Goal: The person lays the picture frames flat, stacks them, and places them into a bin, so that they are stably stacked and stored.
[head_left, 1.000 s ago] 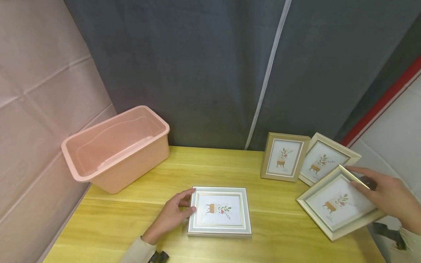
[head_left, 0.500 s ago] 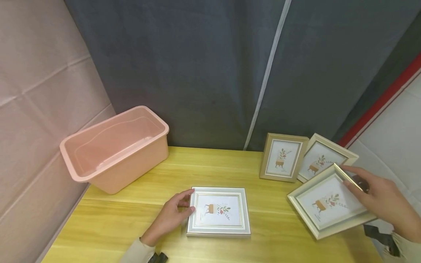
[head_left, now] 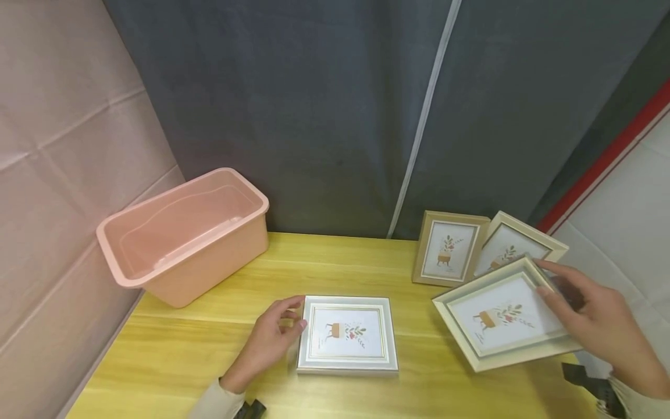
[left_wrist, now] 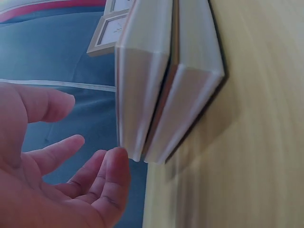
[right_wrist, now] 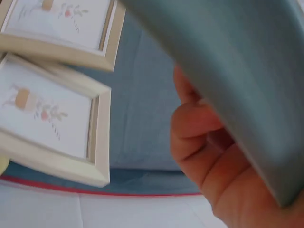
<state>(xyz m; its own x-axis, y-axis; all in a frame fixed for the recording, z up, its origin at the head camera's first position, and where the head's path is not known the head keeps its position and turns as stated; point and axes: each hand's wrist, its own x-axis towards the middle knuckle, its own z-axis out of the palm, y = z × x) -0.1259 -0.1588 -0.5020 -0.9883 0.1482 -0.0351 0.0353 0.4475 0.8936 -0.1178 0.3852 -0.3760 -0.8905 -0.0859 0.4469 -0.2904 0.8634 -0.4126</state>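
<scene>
A picture frame (head_left: 502,314) with a pale gold border is gripped by its upper right edge in my right hand (head_left: 597,320), tilted and held above the table. In the right wrist view the fingers (right_wrist: 194,123) curl behind the frame's edge (right_wrist: 228,61). Silvery-white picture frames (head_left: 347,366) lie flat near the table's front, two stacked, as the left wrist view shows. My left hand (head_left: 267,340) is beside their left edge, its fingers loosely bent. One fingertip (left_wrist: 117,154) is at the stack's corner; whether it touches I cannot tell.
A tan picture frame (head_left: 420,259) and a cream picture frame (head_left: 541,233) stand at the back right, the latter tilted and partly hidden. A pink plastic bin (head_left: 220,256) stands at the back left. Dark curtain (head_left: 314,116) hangs behind the wooden table (head_left: 209,326).
The frame in my right hand has moved left toward the stack, covering more of the cream frame. My left hand has drawn slightly left, staying beside the stack, which has not visibly moved.
</scene>
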